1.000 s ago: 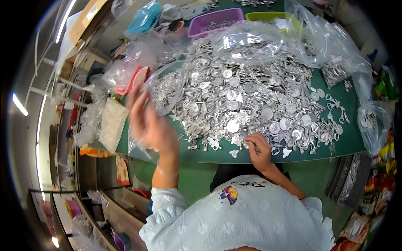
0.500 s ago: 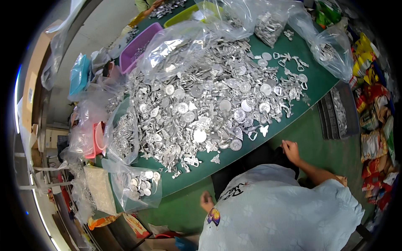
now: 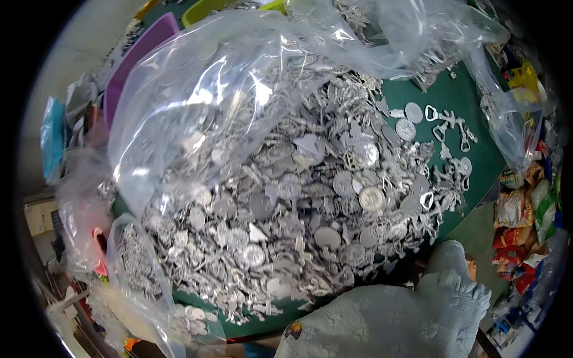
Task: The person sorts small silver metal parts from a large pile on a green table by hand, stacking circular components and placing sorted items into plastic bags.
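Observation:
Neither of my hands shows; only my light shirt (image 3: 370,316) and its right sleeve (image 3: 447,262) come in at the lower right, against the table's near edge. In front of me a large heap of silver-coloured metal charms (image 3: 310,191) covers the green table (image 3: 447,95). Among them are flat round discs such as one plain disc (image 3: 327,238), plus looped and figure-shaped pieces. A big clear plastic bag (image 3: 179,101) lies over the heap's far left part and hides some of it.
Far left stand a purple bin (image 3: 140,53) and a yellow-green bin (image 3: 203,11). Another clear bag (image 3: 128,256) with small pieces lies left of the heap. More clear plastic (image 3: 406,36) is at the back. Colourful packets (image 3: 513,209) are piled beyond the table's right edge.
The view has come closer to the heap and my body leans in over the table's near edge. Both hands, seen below the table edge earlier, have gone out of sight.

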Tool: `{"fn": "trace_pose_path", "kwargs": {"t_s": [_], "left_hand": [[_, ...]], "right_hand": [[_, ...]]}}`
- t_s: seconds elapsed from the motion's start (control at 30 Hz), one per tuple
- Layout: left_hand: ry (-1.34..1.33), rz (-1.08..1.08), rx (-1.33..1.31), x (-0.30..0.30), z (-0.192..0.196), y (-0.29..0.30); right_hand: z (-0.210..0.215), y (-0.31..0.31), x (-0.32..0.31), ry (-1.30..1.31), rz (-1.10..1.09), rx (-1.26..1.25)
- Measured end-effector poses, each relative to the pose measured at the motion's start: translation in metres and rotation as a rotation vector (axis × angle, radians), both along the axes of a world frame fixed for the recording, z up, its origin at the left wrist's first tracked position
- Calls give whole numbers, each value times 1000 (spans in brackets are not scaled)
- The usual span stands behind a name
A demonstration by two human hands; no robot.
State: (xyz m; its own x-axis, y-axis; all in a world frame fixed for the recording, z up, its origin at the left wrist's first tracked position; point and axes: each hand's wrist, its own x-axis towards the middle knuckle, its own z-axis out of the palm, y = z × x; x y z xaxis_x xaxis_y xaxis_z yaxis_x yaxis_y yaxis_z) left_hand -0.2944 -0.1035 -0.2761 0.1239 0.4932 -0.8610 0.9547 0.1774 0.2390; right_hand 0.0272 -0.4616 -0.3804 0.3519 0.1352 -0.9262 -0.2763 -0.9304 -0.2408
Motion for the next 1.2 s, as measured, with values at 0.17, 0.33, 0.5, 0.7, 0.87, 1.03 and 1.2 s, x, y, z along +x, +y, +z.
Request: {"fn": "trace_pose_path", "kwargs": {"t_s": [0.17,0.33,0.5,0.7,0.87,1.03,1.2], "left_hand": [[-21,-66,-37,18,4,20],[-169,-143,-5,25,-13,21],[-369,-347,135,23,-18,13],[-671,363,114,46,19,36],[-1173,477,694,86,79,31],[-1381,471,873,155,206,-45],[-1260,-83,129,162,255,-71]], "right_hand": [[20,16,8,7,-26,12],[19,28,26,0,61,74],[47,42,57,24,182,190],[177,52,60,-655,278,335],[375,64,52,-147,353,1023],[409,82,98,-1451,226,798],[396,131,128,-1785,426,655]]}}
